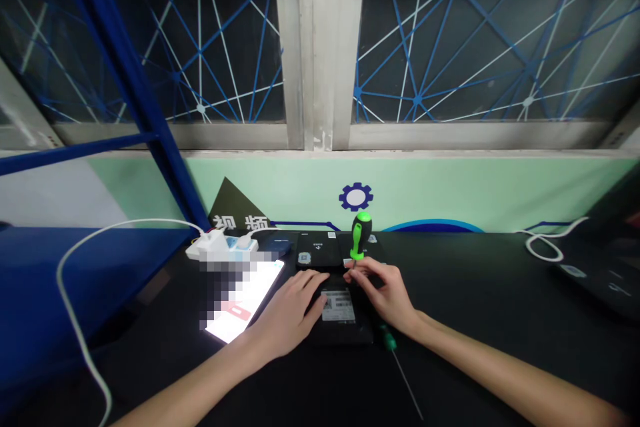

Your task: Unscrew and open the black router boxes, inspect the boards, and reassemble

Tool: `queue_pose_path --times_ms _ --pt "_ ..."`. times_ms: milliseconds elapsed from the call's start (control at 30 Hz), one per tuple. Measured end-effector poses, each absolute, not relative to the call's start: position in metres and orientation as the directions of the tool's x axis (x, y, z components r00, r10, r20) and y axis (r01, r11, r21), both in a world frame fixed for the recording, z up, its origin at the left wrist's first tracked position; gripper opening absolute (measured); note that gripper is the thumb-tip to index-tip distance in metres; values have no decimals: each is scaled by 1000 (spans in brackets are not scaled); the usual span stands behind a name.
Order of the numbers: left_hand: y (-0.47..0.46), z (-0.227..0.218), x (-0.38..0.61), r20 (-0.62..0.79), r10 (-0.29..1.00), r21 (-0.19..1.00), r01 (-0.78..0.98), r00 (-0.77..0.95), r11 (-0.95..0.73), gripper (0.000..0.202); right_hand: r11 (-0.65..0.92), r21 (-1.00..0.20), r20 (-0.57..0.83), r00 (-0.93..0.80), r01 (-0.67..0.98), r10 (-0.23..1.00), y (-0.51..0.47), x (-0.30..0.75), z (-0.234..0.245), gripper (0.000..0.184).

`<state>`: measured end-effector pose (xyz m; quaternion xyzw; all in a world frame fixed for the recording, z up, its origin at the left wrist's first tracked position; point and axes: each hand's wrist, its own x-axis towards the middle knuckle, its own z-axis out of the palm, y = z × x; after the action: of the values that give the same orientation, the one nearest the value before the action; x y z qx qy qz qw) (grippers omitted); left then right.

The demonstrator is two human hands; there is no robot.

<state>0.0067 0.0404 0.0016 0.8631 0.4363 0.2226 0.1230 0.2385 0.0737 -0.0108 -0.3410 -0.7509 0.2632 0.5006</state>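
Observation:
My left hand [293, 307] lies curved over the left edge of a flat black device [340, 327], pressing on it. A grey-white printed label sits on the device's upper face. My right hand [385, 290] is just beyond it, with finger and thumb pinched on the shaft of a green-and-black screwdriver [360, 237] standing upright. The screwdriver's tip is hidden by those fingers. A second green-handled screwdriver [388, 339] lies on the table beside my right wrist, its thin shaft pointing toward me.
A black table [475, 280] holds a lit phone [240, 300] with a blurred screen, a white power strip [220, 247] with cables, and two black devices [313, 250] at the back. A blue shelf frame [130, 80] rises at left, with a wall and windows behind.

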Motion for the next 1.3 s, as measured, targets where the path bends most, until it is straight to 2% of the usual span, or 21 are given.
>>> queue_pose_path --times_ms 400,767,967,1167,1300 --pt "39 1 6 273 807 397 702 524 -591 38 596 -768 548 -243 234 801 74 238 -11 18" --pt "40 0 6 298 800 353 719 520 -599 38 609 -762 559 -250 219 790 75 239 -12 14" --pt "39 0 5 309 790 257 754 529 -605 36 600 -781 571 -193 173 798 73 241 -16 14" --pt "39 6 6 375 816 203 820 441 -536 27 580 -806 556 -183 118 811 74 239 -17 15" --pt "38 12 6 355 850 195 858 389 -474 24 577 -809 552 -193 115 811 73 239 -16 15"
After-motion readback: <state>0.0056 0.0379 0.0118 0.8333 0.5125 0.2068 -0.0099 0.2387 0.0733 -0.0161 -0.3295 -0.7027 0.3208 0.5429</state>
